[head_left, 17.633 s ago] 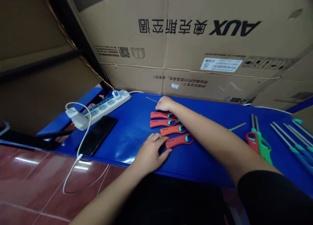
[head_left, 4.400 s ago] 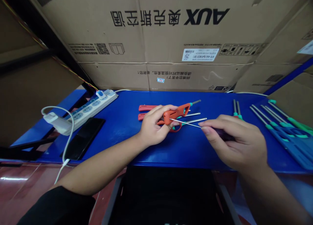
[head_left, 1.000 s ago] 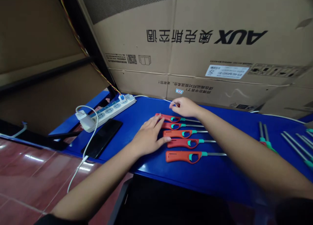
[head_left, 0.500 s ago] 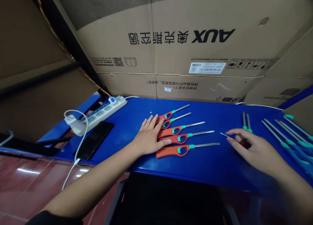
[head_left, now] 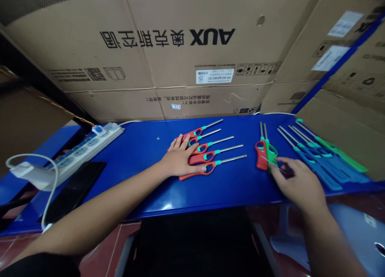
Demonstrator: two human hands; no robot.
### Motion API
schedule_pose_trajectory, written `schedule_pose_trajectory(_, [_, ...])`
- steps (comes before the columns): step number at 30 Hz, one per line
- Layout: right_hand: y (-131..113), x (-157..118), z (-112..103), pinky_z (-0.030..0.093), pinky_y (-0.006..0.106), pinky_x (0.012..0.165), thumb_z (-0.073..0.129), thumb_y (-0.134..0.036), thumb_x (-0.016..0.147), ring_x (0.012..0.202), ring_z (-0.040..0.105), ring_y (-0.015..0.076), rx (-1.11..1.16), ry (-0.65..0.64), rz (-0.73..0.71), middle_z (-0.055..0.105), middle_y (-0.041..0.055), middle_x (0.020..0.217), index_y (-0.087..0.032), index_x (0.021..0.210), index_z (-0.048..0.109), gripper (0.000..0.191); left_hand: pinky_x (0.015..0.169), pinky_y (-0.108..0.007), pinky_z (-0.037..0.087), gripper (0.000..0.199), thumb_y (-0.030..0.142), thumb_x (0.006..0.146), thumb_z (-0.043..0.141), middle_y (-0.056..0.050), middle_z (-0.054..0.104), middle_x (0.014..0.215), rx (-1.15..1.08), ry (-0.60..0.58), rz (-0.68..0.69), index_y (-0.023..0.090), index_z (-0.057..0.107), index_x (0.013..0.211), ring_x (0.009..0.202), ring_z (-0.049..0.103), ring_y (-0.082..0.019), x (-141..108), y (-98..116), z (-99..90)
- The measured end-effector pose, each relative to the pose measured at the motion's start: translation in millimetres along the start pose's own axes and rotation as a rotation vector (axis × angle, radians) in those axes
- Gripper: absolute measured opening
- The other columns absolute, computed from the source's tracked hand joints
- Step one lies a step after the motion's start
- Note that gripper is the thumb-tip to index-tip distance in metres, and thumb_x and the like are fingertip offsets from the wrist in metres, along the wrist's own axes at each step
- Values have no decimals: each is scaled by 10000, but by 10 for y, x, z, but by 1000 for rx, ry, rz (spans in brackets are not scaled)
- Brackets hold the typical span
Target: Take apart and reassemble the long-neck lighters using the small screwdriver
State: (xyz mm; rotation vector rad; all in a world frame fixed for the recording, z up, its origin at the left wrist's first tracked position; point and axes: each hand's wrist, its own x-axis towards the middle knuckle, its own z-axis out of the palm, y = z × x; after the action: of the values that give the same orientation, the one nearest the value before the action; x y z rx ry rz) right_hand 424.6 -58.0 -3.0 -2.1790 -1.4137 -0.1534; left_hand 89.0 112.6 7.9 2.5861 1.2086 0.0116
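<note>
My left hand [head_left: 177, 159] lies flat with fingers spread over a row of red and orange gas lighters [head_left: 201, 157], whose metal tubes point to the right. In my right hand [head_left: 303, 186] is a small screwdriver [head_left: 289, 172] with a thin shaft and a dark red handle, gripped between thumb and fingers. Its shaft passes over a red lighter [head_left: 261, 158] and a green lighter [head_left: 271, 148], which lie side by side with tubes pointing away from me. My right fingers partly hide the green lighter's lower end.
Several blue lighters [head_left: 326, 170] and a light green lighter [head_left: 350, 156] lie at the right of the blue table [head_left: 168, 194]. A white power strip [head_left: 87, 148] and a black phone [head_left: 75, 188] are at left. A large cardboard box [head_left: 168, 68] stands behind.
The view has swung to the right, showing more of the lighters there. My right hand with the screwdriver is now beside the red and green pair. My left hand stays on the row.
</note>
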Motion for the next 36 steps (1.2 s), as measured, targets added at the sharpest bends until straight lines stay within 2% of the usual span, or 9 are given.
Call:
schedule_pose_trajectory(8, [-469,70,18,470,366,631,538,-652,844,859,692,307,-211,-124,74,729,99,1018,-242,1177,648,540,1210,-640,47,1109,907,715,475,-156,60,1678,23,69,55,242,275,1580,1531,28,-456,157,120,-77])
schedule_pose_trajectory(15, [-629,396,82,476,430,643,484,-586,855,878,697,389,-365,-434,165,717,207,974,-152,1291,576,623,1202,-600,211,671,620,944,458,-136,318,1604,-71,300,281,215,459,1479,1479,252,-392,-143,102,-295])
schedule_pose_trajectory(19, [-479,521,95,470,402,620,651,-476,682,767,675,332,18,-401,307,715,193,914,-120,1265,607,685,1175,-544,300,544,539,959,498,-131,444,1510,-216,404,379,233,540,1406,1405,376,-338,-232,-19,-328])
schedule_pose_trajectory(22, [-424,474,14,382,317,469,515,-490,738,453,508,176,316,-475,336,700,105,722,-134,1302,565,669,1148,-482,364,478,495,965,509,-137,537,1412,-385,430,377,211,605,1337,1341,467,-303,-239,-84,-300])
schedule_pose_trajectory(26, [-839,255,61,156,241,389,633,-451,677,359,190,55,1048,-592,390,706,49,732,-193,1378,393,785,1080,-440,441,473,516,989,461,-130,665,1257,-643,339,375,185,661,1260,1215,594,-269,-254,-19,-208])
schedule_pose_trajectory(29, [-1458,108,323,208,212,396,687,-404,743,388,272,51,1219,-748,242,666,-31,746,-267,1279,424,612,990,-408,503,579,644,956,446,-120,724,1135,-999,156,312,170,691,1180,1097,662,-249,-254,91,-103])
schedule_pose_trajectory(31, [-1837,83,505,363,224,441,626,-425,834,453,420,78,1215,-828,42,651,-27,793,-259,1252,432,491,882,-351,540,609,698,896,515,-93,739,970,-1292,108,175,143,709,1052,930,692,-209,-234,131,-44])
schedule_pose_trajectory(33, [-2086,144,608,520,290,650,567,-402,903,652,585,122,1131,-810,-191,658,16,918,-239,1272,422,429,757,-282,537,560,673,836,634,-43,707,800,-1543,196,6,127,697,943,741,662,-148,-201,122,-19])
schedule_pose_trajectory(36, [-2191,377,581,533,347,776,558,-349,928,813,637,170,877,-643,-418,627,30,927,-216,1238,414,367,694,-238,516,504,589,765,765,-3,663,707,-1755,325,-64,123,681,937,650,626,-110,-156,40,-58])
